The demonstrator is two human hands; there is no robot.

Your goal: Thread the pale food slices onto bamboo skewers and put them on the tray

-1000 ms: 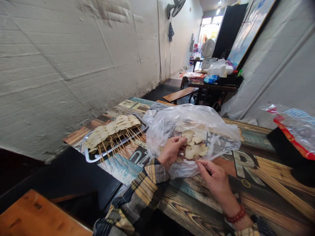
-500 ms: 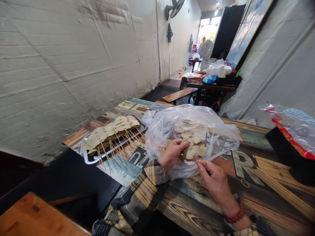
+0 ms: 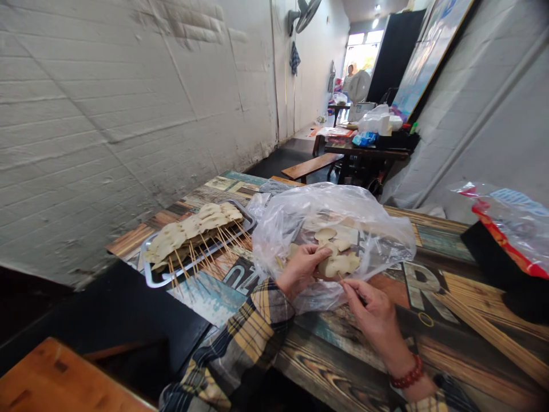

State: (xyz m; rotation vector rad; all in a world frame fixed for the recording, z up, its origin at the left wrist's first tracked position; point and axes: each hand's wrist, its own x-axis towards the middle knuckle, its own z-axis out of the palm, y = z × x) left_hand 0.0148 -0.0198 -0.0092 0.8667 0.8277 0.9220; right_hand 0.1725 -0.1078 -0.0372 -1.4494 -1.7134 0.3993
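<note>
My left hand [image 3: 301, 268] reaches into a clear plastic bag [image 3: 334, 229] and pinches pale round food slices [image 3: 338, 263] between thumb and fingers. My right hand [image 3: 371, 312] is closed on the end of a thin bamboo skewer [image 3: 343, 278] whose tip goes into those slices. More loose slices [image 3: 326, 234] lie farther back in the bag. A metal tray [image 3: 154, 277] to the left holds several finished skewers of the same slices [image 3: 193, 229].
The patterned wooden table [image 3: 343, 355] stands against a white brick wall [image 3: 107, 114] on the left. A bundle of bare skewers [image 3: 484, 326] lies at the right, beside a black box [image 3: 506, 269] and a red-and-clear bag [image 3: 510, 223]. Another table and bench stand farther back.
My left hand has shifted slightly, closing thumb and fingers more over the slices. The right hand has hardly moved.
</note>
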